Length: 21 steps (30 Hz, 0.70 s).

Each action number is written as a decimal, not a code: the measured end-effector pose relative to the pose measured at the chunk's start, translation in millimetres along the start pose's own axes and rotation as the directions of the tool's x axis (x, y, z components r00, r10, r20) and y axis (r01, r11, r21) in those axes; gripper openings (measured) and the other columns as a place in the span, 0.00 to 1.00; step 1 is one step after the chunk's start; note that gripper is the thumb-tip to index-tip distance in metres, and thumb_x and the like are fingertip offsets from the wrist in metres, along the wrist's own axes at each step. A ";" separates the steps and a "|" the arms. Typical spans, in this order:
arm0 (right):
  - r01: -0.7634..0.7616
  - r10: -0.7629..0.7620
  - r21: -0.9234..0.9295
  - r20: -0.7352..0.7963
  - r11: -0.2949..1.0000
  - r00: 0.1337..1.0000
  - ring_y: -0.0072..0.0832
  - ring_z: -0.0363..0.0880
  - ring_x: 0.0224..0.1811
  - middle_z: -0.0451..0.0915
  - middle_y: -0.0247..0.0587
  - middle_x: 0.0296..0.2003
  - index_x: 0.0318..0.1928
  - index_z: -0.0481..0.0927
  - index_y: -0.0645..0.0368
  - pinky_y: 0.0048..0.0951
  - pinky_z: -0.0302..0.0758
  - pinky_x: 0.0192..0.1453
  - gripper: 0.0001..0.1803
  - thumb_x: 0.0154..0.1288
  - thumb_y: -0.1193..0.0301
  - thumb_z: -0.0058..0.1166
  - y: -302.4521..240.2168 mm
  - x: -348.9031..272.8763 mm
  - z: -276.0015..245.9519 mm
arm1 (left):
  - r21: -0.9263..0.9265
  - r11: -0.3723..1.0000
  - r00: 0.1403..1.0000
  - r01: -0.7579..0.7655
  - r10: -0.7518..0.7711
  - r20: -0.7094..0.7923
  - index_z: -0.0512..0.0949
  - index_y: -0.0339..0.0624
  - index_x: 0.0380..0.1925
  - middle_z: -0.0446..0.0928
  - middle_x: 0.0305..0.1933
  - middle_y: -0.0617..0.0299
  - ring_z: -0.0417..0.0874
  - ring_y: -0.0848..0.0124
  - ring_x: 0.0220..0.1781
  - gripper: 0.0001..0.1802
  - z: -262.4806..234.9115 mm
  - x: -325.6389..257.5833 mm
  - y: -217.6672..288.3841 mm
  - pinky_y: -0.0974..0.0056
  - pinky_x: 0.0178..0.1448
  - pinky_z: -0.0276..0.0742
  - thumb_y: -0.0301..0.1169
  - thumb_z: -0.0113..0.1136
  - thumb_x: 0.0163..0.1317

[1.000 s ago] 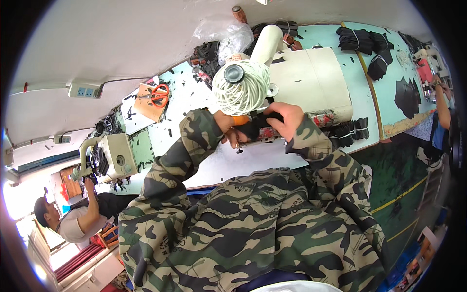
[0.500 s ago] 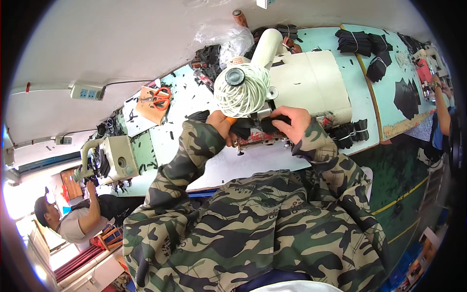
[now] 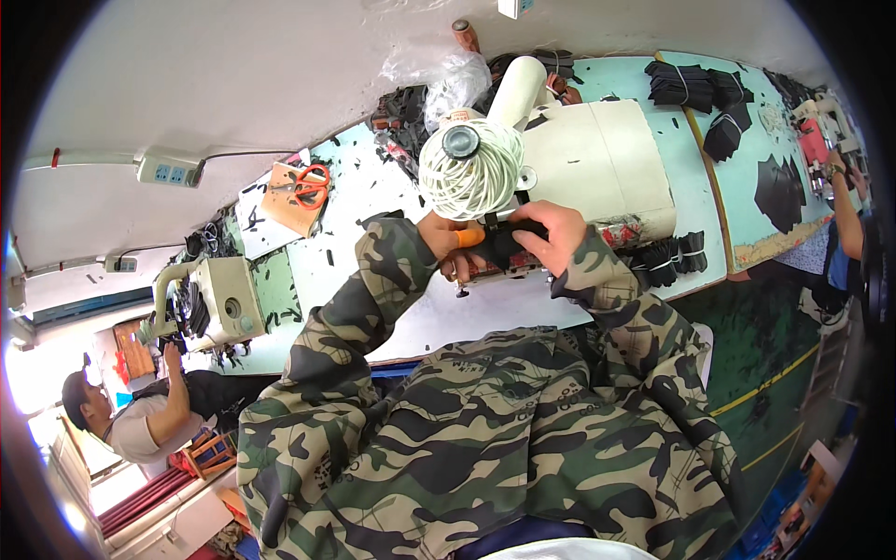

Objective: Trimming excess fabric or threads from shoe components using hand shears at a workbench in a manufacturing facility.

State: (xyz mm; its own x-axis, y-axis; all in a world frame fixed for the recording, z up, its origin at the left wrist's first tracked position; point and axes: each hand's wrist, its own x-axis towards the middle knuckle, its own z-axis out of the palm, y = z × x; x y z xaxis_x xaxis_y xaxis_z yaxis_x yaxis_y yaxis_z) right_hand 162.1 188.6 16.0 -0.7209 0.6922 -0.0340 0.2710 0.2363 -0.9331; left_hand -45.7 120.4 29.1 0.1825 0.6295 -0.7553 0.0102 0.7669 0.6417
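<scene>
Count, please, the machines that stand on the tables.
3: a cream machine at centre, by the left hand and right hand; a second cream machine at left; a machine with a red part at far right. Others may be hidden.

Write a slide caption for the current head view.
Left hand and right hand on black material at a cream machine, orange scissors lying to the left.

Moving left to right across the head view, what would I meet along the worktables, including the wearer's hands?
Cream boxy machine, orange-handled metal scissors, left hand, black pliable piece, right hand, black banded bundles, flat black cut pieces, red blocky machine part.
</scene>
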 end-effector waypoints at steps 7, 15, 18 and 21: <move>-0.143 0.141 0.022 0.070 0.989 0.987 0.38 0.78 0.32 0.78 0.47 0.30 0.37 0.76 0.61 0.30 0.73 0.37 0.11 0.52 0.72 0.54 -5.2 -2.9 -12.5 | 0.097 0.977 0.920 -0.191 0.213 -0.329 0.74 0.29 0.40 0.77 0.22 0.53 0.75 0.71 0.12 0.11 -15.8 -9.7 -23.1 0.72 0.12 0.68 0.24 0.45 0.61; -0.051 0.051 0.018 -0.017 0.999 0.999 0.39 0.78 0.33 0.78 0.47 0.32 0.37 0.76 0.60 0.30 0.73 0.39 0.11 0.51 0.72 0.56 -6.5 0.5 -4.2 | 0.066 0.997 0.994 -0.027 0.033 -0.103 0.72 0.42 0.42 0.77 0.22 0.60 0.76 0.73 0.13 0.13 -12.0 -9.6 -2.8 0.75 0.13 0.64 0.35 0.41 0.66; -0.079 0.079 -0.017 -0.001 0.997 0.997 0.39 0.78 0.33 0.78 0.47 0.33 0.37 0.76 0.60 0.31 0.73 0.39 0.11 0.51 0.72 0.57 0.9 -1.7 -6.2 | -0.064 0.995 0.991 -0.074 0.066 -0.115 0.71 0.39 0.41 0.78 0.23 0.57 0.77 0.71 0.13 0.12 -20.6 -14.4 -17.7 0.75 0.13 0.66 0.33 0.43 0.65; -0.083 0.085 -0.050 0.053 0.995 0.995 0.38 0.77 0.33 0.78 0.46 0.32 0.36 0.76 0.60 0.31 0.73 0.39 0.11 0.51 0.71 0.56 1.7 -5.0 -14.2 | -0.027 0.996 0.988 -0.082 0.078 -0.133 0.71 0.35 0.40 0.78 0.23 0.55 0.78 0.70 0.14 0.11 -18.5 -10.8 -20.1 0.76 0.13 0.67 0.30 0.44 0.64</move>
State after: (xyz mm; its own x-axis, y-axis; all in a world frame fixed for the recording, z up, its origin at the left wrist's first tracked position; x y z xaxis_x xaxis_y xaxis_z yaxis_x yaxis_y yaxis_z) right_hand 175.2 195.3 19.6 -0.7283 0.6724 -0.1325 0.3611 0.2122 -0.9081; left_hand -66.1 100.5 21.9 0.0499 0.6985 -0.7139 -0.0309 0.7155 0.6979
